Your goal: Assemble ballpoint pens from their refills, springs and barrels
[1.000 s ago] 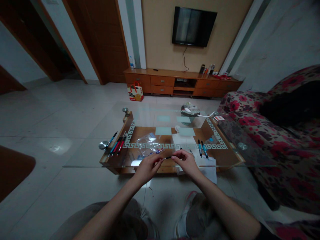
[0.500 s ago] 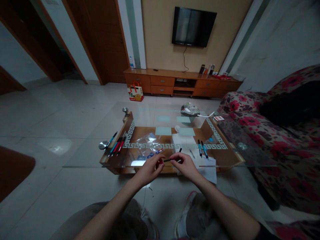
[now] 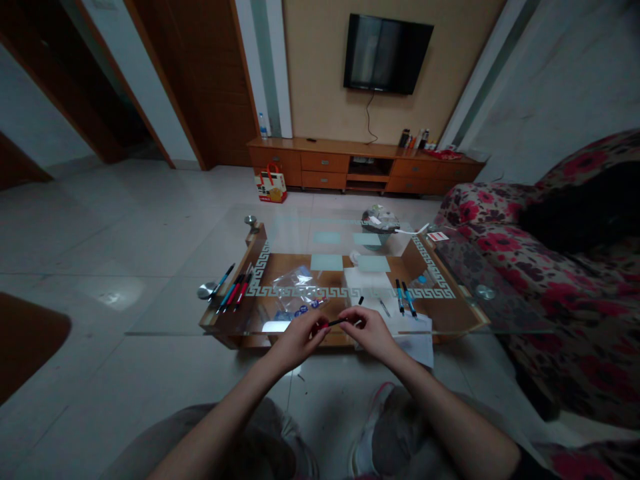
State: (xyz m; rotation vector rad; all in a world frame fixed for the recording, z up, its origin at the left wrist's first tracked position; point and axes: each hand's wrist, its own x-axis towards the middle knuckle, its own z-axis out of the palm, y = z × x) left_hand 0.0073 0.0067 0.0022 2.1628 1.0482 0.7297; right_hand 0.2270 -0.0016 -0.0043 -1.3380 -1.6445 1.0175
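My left hand [image 3: 299, 337] and my right hand [image 3: 369, 331] meet over the near edge of the glass coffee table [image 3: 175, 313]. Between them they pinch a thin dark pen [image 3: 344, 318] with a red end at the left fingers; its black tip points up and away past the right hand. Just beyond the hands lie a clear plastic bag [image 3: 295, 283], small blue pen parts [image 3: 303, 309] and white paper [image 3: 367, 283]. Two blue pens [image 3: 404, 297] lie to the right.
Several blue and red pens [image 3: 233, 290] lie at the table's left edge. A foil bowl [image 3: 381, 219] sits at the far side. A floral sofa [image 3: 550, 280] flanks the right. A TV cabinet [image 3: 360, 163] and a gift bag [image 3: 271, 185] stand beyond.
The hands drew closer together and a little toward me. The pen's red end now shows at the left fingers and the black tip has tilted upward.
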